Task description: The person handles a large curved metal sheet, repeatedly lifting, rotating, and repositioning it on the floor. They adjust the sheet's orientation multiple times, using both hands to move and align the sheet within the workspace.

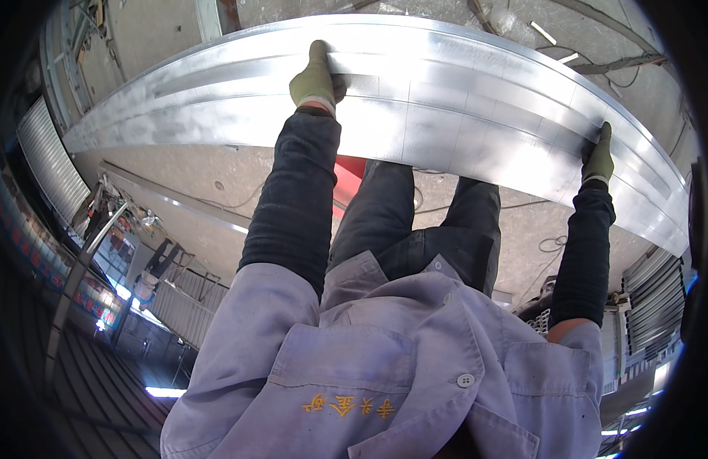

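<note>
Head camera: we look down on a grey floor [239,164], with a long, silvery, ribbed metal panel [430,99] stretching crosswise beyond our legs. Near its lower edge, between our left forearm and leg, a partly hidden red object [351,174] shows. Our gloved left hand [314,83] touches the panel left of its middle; our gloved right hand [598,159] touches it nearer the right end. We cannot tell whether either hand's fingers grip or lie flat.
</note>
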### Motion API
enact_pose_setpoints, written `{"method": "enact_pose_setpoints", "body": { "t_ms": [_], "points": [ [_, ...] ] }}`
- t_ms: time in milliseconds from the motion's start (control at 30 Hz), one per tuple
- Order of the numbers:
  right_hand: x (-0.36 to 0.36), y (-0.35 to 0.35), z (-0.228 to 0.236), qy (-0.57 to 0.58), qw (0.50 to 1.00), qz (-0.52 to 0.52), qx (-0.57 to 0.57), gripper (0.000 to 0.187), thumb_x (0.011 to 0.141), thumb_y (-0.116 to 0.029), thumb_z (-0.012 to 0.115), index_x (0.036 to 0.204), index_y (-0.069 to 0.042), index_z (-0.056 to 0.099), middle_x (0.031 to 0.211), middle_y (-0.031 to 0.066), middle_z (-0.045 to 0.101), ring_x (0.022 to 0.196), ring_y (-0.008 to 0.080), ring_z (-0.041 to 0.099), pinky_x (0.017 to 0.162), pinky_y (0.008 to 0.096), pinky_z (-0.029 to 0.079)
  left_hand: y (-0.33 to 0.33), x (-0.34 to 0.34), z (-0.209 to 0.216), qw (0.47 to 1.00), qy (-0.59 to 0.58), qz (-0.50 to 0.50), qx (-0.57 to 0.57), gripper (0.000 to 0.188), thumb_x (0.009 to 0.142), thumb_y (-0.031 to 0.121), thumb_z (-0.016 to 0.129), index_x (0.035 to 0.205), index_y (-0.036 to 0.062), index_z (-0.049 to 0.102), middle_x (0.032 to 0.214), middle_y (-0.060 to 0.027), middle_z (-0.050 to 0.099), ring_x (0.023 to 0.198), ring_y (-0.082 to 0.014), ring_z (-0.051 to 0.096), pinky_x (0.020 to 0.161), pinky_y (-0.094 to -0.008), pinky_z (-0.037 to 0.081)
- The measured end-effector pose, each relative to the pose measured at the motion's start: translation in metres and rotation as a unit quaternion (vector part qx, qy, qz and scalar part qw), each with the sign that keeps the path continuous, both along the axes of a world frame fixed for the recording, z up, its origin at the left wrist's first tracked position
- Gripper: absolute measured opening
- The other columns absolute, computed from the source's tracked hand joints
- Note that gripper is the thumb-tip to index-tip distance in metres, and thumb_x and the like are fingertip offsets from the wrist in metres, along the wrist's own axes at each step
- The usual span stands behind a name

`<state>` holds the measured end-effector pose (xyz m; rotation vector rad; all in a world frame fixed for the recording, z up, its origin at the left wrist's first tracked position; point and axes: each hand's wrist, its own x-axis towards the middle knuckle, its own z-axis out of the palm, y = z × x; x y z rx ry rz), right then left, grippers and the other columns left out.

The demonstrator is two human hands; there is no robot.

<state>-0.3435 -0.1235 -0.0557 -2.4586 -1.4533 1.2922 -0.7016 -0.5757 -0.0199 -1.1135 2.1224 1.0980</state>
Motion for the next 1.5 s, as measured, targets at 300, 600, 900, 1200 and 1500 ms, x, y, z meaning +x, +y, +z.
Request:
{"method": "enact_pose_setpoints", "body": {
  "t_ms": [300,600,900,1200,1500],
  "points": [
    [-0.005,-0.002,0.003,-0.014,1.0,0.005,0.007,0.077,0.081,-0.087,0.071,0.075,-0.01,0.066,0.064,0.0008,0.057,0.055,0.0152,0.049,0.053,0.0316,0.036,-0.002,-0.004,-0.001,0.994,-0.089,-0.064,-0.001,0.032,0.091,0.029,0.072,0.117,0.0165,0.058,0.095,-0.0106,0.071,0.088,-0.0274,0.068,0.092,-0.035,0.053],
    [0.023,0.02,-0.018,0.008,1.0,0.001,-0.014,0.065,0.093,-0.067,0.074,0.114,-0.006,0.073,0.067,0.0071,0.062,0.056,0.022,0.056,0.054,0.0384,0.046,-0.029,-0.01,-0.028,0.935,-0.074,-0.346,-0.011,0.04,0.091,0.033,0.071,0.12,0.0197,0.045,0.097,-0.0165,0.07,0.094,-0.0372,0.069,0.087,-0.0415,0.05],
    [0.025,0.007,-0.033,-0.187,0.914,0.359,-0.025,0.063,0.107,-0.066,0.04,0.14,-0.019,0.066,0.093,0.0243,0.076,0.094,0.0411,0.073,0.09,0.0487,0.054,-0.06,-0.024,-0.013,0.936,-0.237,-0.061,0.254,0.059,0.093,0.071,0.068,0.073,0.0169,0.054,0.063,-0.0028,0.053,0.052,-0.0211,0.054,0.048,-0.0336,0.042],
    [-0.007,-0.013,0.009,-0.138,0.983,0.119,0.0,0.093,0.092,-0.086,0.05,0.09,0.003,0.078,0.085,0.0173,0.077,0.089,0.0331,0.075,0.089,0.0403,0.054,-0.028,-0.021,-0.007,0.96,-0.233,-0.04,0.151,0.077,0.096,0.087,0.048,0.056,0.0256,0.026,0.046,0.0058,0.023,0.035,-0.0138,0.022,0.038,-0.0324,0.014],
    [-0.019,-0.026,0.032,-0.1,0.991,0.091,0.002,0.103,0.091,-0.084,0.05,0.115,0.013,0.075,0.118,0.0343,0.074,0.12,0.0441,0.069,0.106,0.0443,0.051,-0.021,-0.016,-0.003,0.976,-0.186,-0.049,0.103,0.075,0.092,0.089,0.053,0.058,0.0257,0.032,0.046,0.0069,0.028,0.036,-0.0122,0.023,0.038,-0.0303,0.017]
  ]
}}
